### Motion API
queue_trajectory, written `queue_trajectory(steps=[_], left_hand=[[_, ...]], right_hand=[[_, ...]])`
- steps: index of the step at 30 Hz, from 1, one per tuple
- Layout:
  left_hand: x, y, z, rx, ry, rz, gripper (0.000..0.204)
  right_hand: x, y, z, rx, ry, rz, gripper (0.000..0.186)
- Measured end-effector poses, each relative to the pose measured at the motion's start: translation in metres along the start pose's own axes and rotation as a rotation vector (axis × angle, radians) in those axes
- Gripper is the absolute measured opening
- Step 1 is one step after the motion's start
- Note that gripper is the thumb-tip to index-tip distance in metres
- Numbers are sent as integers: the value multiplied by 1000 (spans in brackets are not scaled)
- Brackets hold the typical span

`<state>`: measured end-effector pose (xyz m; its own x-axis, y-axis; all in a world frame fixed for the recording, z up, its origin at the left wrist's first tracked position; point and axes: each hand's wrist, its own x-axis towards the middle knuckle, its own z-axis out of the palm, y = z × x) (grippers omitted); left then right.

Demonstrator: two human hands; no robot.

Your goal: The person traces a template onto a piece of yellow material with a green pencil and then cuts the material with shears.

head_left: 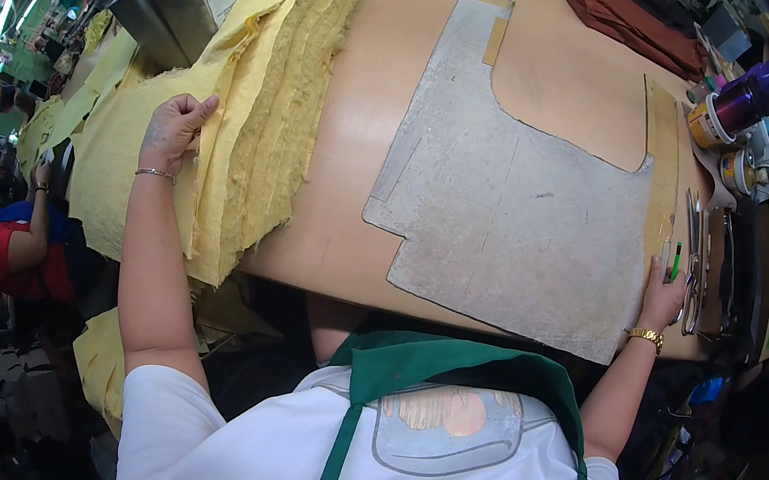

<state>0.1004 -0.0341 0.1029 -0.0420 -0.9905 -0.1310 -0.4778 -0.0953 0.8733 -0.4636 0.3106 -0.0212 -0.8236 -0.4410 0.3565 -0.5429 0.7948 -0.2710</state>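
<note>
My left hand (176, 127) is closed at a fold of a thick stack of yellow, ragged-edged sheets (269, 118), thumb on top and fingers partly hidden. To its right lies a large grey flat pattern piece (524, 210) with a deep curved cutout and tan tape along some edges. By the pattern's right edge my right hand (663, 294) is closed around a slim silver pen (666, 248). A green pen (677, 255) stands up beside it; whether my fingers also grip that one I cannot tell. Long scissors (694, 227) lie just right of this hand.
A tan table (361, 120) carries all this. Metal cans (167, 8) stand behind the yellow stack. Reddish-brown material (631, 25) lies at the far right, near tubs (711, 123) and a purple tumbler (751, 94). Another person (15, 245) sits at far left.
</note>
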Motion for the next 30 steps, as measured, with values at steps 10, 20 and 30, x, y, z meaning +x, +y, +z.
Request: queue_trajectory(steps=[10,20,30], left_hand=[[-1,7,12,-87,46,61,16],[-3,8,8,86,-25,61,22],[0,1,13,35,-56,35,30]], right_hand=[[1,-1,0,28,-21,31,44],[0,-1,0,33,2,3,44],[1,3,1,28,10,1,43]])
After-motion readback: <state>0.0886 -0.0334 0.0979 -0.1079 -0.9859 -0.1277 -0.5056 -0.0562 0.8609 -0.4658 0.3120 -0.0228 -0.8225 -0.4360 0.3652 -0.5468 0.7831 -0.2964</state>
